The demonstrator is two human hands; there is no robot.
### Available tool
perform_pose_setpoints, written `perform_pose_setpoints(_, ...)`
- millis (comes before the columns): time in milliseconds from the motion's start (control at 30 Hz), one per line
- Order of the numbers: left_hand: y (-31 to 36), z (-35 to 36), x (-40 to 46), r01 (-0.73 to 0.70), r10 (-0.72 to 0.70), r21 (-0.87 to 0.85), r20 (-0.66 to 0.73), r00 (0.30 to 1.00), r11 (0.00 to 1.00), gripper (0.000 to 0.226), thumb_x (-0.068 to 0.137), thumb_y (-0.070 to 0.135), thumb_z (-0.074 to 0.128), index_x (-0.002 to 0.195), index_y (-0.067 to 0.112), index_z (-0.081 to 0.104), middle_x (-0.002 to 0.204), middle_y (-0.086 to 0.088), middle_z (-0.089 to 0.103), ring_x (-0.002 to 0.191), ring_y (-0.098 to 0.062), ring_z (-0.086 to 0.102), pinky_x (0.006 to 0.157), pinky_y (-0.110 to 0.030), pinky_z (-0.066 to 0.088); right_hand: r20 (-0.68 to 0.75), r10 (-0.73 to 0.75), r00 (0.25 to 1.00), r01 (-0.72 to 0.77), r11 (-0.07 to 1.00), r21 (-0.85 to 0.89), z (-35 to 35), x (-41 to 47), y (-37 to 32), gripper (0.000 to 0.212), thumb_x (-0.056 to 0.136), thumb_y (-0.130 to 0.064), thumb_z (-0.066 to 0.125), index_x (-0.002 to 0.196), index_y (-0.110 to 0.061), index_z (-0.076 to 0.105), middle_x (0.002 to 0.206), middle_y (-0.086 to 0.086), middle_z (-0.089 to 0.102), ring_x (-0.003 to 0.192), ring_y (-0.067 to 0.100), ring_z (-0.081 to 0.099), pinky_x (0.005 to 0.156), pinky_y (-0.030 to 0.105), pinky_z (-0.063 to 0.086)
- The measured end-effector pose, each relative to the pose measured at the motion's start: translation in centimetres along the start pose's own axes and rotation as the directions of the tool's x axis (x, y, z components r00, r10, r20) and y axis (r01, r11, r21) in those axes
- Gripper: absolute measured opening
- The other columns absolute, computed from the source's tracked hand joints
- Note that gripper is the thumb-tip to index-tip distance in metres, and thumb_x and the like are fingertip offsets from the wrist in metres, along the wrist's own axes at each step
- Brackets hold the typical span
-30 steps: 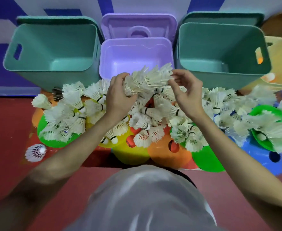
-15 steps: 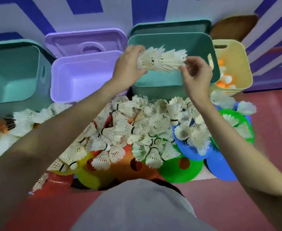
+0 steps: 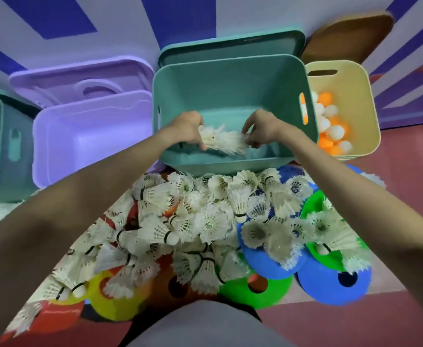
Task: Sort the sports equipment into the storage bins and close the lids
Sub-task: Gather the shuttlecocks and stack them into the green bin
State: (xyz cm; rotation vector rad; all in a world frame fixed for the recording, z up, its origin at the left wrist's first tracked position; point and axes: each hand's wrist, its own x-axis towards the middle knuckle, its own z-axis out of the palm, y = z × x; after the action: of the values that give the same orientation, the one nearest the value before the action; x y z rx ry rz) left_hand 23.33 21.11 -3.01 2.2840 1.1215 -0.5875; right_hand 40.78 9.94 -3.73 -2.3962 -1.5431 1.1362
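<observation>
Dozens of loose shuttlecocks (image 3: 205, 221) lie heaped on the red floor (image 3: 393, 209) nearest the person, spread over flat coloured discs (image 3: 330, 284) of yellow, orange, green and blue. Beyond the heap stands the green bin (image 3: 230, 96), its near wall touching the far edge of the pile, and both arms reach over that wall into it. The left hand (image 3: 188, 130) grips the left end of a stacked row of shuttlecocks (image 3: 224, 142), and the right hand (image 3: 261, 130) pinches its right end, fingers curled. The row lies crosswise, its long axis running left to right between the two hands, low inside the bin just behind the near wall; whether it touches the bin's floor cannot be told. Both hands are about equally near. To my eye the coming move is a release straight down. Farther off, the purple bin (image 3: 92, 146) sits to the left and a yellow bin (image 3: 360, 101) of orange and white balls (image 3: 330, 121) to the right; lids lean behind them.
</observation>
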Motion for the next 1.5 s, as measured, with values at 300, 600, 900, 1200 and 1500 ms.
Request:
perform_pose_setpoints(300, 0.0, 2.7, 2.9, -0.062, 0.024, 0.133, 0.268, 0.963, 0.989, 0.07, 0.062, 0.033, 0.088, 0.117, -0.001, 0.061, 0.12, -0.012, 0.063, 0.101, -0.027, 0.057, 0.087, -0.034, 0.046, 0.271, 0.078, 0.959, -0.005, 0.966, -0.259, 2.9, 3.2, -0.6, 0.019, 0.084, 0.005, 0.064, 0.103, 0.005, 0.064, 0.088, 0.019, 0.072, 0.066, 0.024, 0.069, 0.059, 0.029, 0.057)
perform_pose_setpoints(600, -0.3, 3.2, 3.1, -0.091, 0.021, 0.167, 0.379, 0.925, 0.982, 0.075, 0.075, 0.01, 0.079, 0.141, 0.007, 0.043, 0.138, -0.012, 0.052, 0.123, -0.03, 0.049, 0.092, -0.029, 0.04, 0.47, 0.141, 0.871, -0.026, 0.97, -0.242, 3.0, 3.4, -0.9, 0.029, 0.098, -0.005, 0.041, 0.118, 0.01, 0.056, 0.098, 0.02, 0.069, 0.07, 0.023, 0.063, 0.056, 0.026, 0.052)
perform_pose_setpoints(900, -0.9, 0.3, -0.9, -0.142, 0.122, 0.123, 0.159, 0.98, 0.982, 0.051, 0.091, 0.03, 0.065, 0.135, 0.009, 0.05, 0.13, -0.009, 0.057, 0.119, -0.028, 0.051, 0.093, -0.03, 0.04, 0.219, 0.042, 0.975, 0.043, 0.928, -0.369, 1.5, 0.0, -3.0, 0.024, 0.096, -0.021, 0.05, 0.106, 0.0, 0.058, 0.114, 0.016, 0.06, 0.093, 0.031, 0.063, 0.082, 0.035, 0.051)
perform_pose_setpoints(1200, -3.5, 1.3, -12.7, -0.535, 0.269, -0.198, -0.693, 0.669, 0.821, 0.021, 0.089, 0.013, 0.057, 0.107, 0.008, 0.067, 0.097, -0.003, 0.068, 0.08, -0.018, 0.063, 0.077, -0.03, 0.052, -0.345, -0.378, 0.859, 0.403, 0.915, 0.003, 4.4, -9.5, -7.9, 0.029, 0.09, -0.009, 0.055, 0.119, -0.004, 0.058, 0.113, 0.014, 0.06, 0.096, 0.022, 0.061, 0.082, 0.025, 0.044)
perform_pose_setpoints(1500, -9.8, 6.5, -18.5, -0.4, 0.287, -0.122, -0.512, 0.809, 0.908, 0.034, 0.085, 0.011, 0.07, 0.118, 0.011, 0.064, 0.115, -0.005, 0.066, 0.104, -0.022, 0.062, 0.091, -0.037, 0.049, -0.442, -0.299, 0.846, 0.331, 0.944, -0.005, 9.6, -16.5, -6.1, 0.024, 0.088, -0.001, 0.053, 0.11, 0.0, 0.063, 0.106, 0.015, 0.065, 0.099, 0.031, 0.059, 0.084, 0.04, 0.049)
